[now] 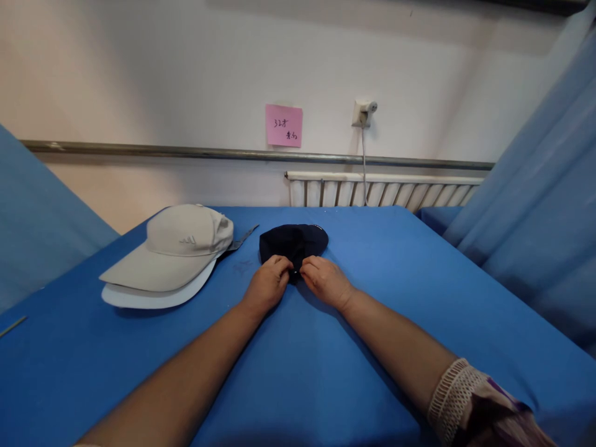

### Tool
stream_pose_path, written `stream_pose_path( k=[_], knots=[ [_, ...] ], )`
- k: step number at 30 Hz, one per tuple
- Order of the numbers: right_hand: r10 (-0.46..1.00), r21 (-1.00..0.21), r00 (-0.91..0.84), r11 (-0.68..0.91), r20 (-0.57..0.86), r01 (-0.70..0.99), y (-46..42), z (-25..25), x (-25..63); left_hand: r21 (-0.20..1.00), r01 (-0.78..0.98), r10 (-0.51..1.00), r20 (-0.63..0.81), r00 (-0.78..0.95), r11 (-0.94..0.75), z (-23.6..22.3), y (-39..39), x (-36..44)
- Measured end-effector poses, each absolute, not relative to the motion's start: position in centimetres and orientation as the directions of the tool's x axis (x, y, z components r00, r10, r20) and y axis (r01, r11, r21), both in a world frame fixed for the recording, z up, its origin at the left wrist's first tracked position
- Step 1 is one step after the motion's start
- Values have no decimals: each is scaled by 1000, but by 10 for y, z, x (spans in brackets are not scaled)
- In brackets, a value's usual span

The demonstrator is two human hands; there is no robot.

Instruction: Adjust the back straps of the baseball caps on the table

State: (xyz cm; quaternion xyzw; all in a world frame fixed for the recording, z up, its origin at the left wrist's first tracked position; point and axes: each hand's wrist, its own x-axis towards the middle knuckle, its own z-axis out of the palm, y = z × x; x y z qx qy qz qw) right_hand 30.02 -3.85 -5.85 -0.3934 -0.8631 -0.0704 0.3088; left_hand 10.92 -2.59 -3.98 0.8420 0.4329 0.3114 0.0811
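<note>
A dark navy baseball cap (289, 241) lies on the blue-covered table (307, 360), its brim towards the far right. My left hand (270, 280) pinches the near edge of the cap from the left. From the right, my right hand (325, 279) pinches the same edge. Between my fingertips a small shiny spot shows on a dark strap; whether it is a buckle or a snap I cannot tell. To the left sit stacked caps, a beige cap (181, 239) on top and a white brim (158, 299) below it.
A grey strap (244, 237) sticks out behind the stacked caps. A thin stick (13, 326) lies at the left edge. Behind the table are a radiator (344, 191), a rail (195, 152), a pink note (284, 125) and a plugged socket (362, 115). Blue curtains (544, 186) hang at both sides.
</note>
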Motion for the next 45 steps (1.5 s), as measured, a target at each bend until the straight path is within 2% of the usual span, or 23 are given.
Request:
stream_pose_path(
  k=[9, 18, 22, 27, 35, 45],
  knots=[
    [622, -129, -486, 686, 614, 716, -40, -58, 301, 391, 652, 751, 462, 472, -650, -42, -24, 110],
    [623, -149, -476, 689, 620, 709, -40, -57, 301, 622, 602, 864, 400, 306, -501, -45, -25, 110],
    [627, -147, -471, 683, 621, 715, -41, -57, 301, 652, 562, 860, 421, 289, -508, -48, -23, 109],
    [622, -147, -471, 687, 626, 711, -41, -57, 301, 614, 546, 815, 501, 289, -571, -47, -22, 110],
    [618, -211, -427, 697, 660, 685, -38, -61, 303, 590, 538, 798, 458, 391, -602, -45, -24, 109],
    [698, -493, -235, 666, 677, 560, -35, -67, 300, 416, 628, 748, 460, 478, -657, -43, -27, 114]
  ],
)
